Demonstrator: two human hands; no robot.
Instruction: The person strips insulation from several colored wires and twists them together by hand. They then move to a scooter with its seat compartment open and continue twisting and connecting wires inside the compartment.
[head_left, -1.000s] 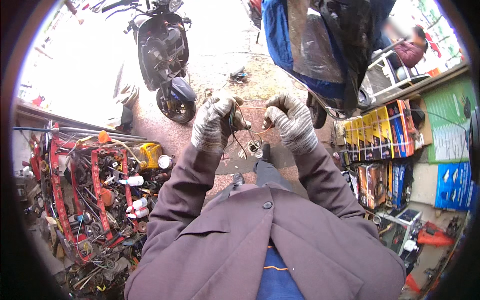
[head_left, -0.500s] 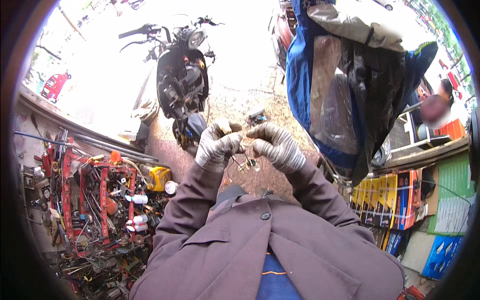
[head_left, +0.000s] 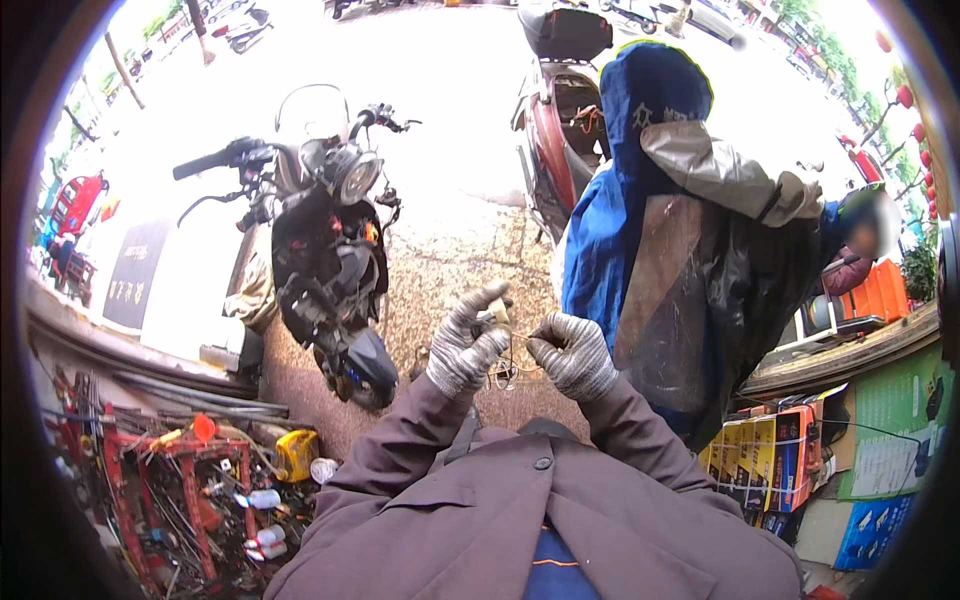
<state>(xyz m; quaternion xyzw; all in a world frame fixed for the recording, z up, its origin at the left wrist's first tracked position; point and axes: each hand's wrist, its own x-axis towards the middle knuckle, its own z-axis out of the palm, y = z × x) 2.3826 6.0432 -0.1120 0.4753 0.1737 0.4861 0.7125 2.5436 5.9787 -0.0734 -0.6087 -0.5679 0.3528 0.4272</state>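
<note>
Speckled paving [head_left: 455,245] spreads before us in the head view, with a black scooter [head_left: 325,240] standing ahead on our left. Our gloved left hand [head_left: 465,345] grips a small pale connector [head_left: 498,311] between thumb and fingers, out in front of our chest. Its long axis runs roughly up and down the view, slightly tilted; we cannot tell its front end. Our gloved right hand [head_left: 572,352], fingertips pinched together, holds a thin wire [head_left: 522,337] pointing leftward, toward the connector.

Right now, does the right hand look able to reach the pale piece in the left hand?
Probably yes: the right hand is near the pale piece, with nothing visibly blocking, though it pinches a thin wire.
</note>
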